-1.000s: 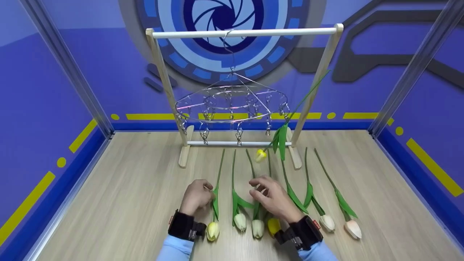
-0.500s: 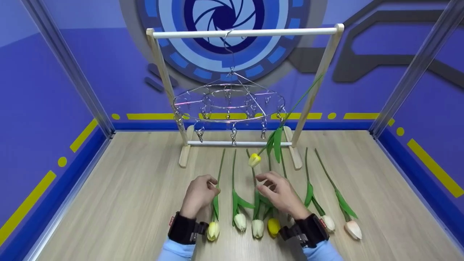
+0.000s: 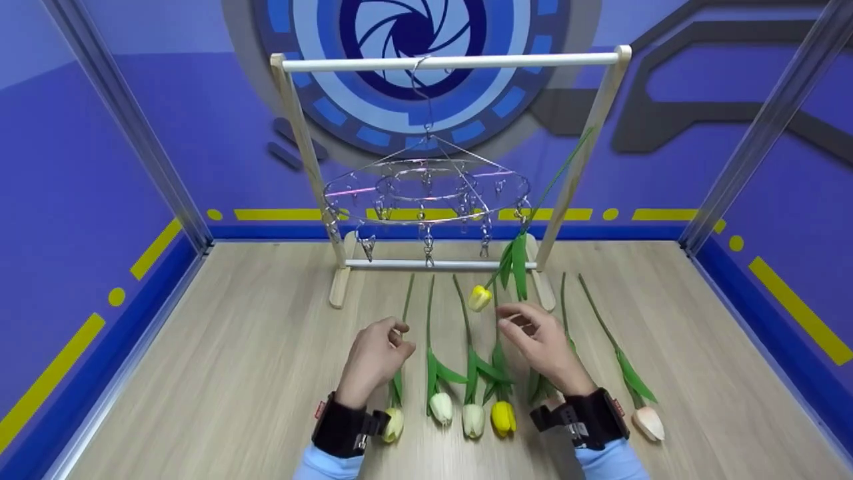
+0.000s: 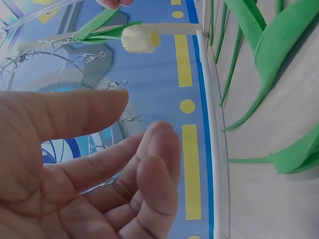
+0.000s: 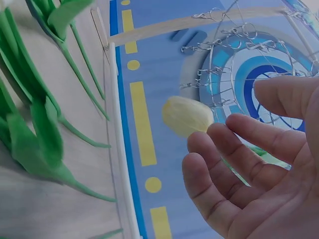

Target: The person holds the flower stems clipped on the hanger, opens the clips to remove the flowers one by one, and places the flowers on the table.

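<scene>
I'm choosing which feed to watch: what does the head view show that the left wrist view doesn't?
Only the head view shows both hands, the left hand and right hand, above the row of tulips on the wooden table, and the whole wooden rack. Only the left wrist view shows the left palm up close, fingers loosely curled, holding nothing. Both show the yellow tulip clipped to the wire clip hanger.
</scene>
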A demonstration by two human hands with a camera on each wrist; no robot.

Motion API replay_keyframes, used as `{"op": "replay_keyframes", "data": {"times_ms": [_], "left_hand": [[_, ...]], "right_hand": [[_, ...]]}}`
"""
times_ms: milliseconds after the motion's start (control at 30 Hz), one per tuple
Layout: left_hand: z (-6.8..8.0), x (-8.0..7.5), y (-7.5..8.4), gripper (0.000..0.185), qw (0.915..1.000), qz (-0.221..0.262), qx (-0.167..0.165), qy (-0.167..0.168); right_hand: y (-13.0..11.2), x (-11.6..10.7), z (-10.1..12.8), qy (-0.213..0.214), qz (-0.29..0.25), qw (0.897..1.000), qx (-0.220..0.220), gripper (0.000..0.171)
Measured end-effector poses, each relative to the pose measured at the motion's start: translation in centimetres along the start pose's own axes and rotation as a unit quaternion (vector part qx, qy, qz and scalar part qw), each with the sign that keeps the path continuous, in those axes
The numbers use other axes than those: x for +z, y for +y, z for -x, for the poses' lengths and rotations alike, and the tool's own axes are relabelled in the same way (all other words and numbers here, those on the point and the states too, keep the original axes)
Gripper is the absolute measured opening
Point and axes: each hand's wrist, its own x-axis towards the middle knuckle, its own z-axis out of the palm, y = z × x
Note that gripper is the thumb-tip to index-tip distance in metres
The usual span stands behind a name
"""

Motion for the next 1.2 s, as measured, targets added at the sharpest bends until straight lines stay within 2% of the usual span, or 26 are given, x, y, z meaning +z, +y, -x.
{"op": "replay_keyframes", "data": {"times_ms": [167,433,700,933,1200], "left_hand": [[0.3,0.1,0.7,0.025,0.9999,0.004,0.013,0.005],[0.7,0.3,2.4,0.020,0.9969,-0.006,0.071,0.032],[0.8,0.7,3.8,0.016,0.9922,-0.004,0.120,0.034],[0.4,1.2,5.2,0.014,0.9827,0.004,0.177,0.054],[-0.2,1.6,7.0,0.014,0.9783,0.012,0.203,0.041]], "right_hand": [[-0.4,-1.2,-0.5,0.020,0.013,1.000,0.009,0.023],[-0.9,-3.2,-2.2,0.028,0.022,0.999,0.015,0.022],[-1.0,-4.9,-3.6,0.033,0.027,0.999,0.021,0.024],[-1.6,-5.5,-5.4,0.053,0.013,0.998,0.023,0.023],[-1.7,-5.6,-7.4,0.078,-0.001,0.997,0.029,0.024]]}}
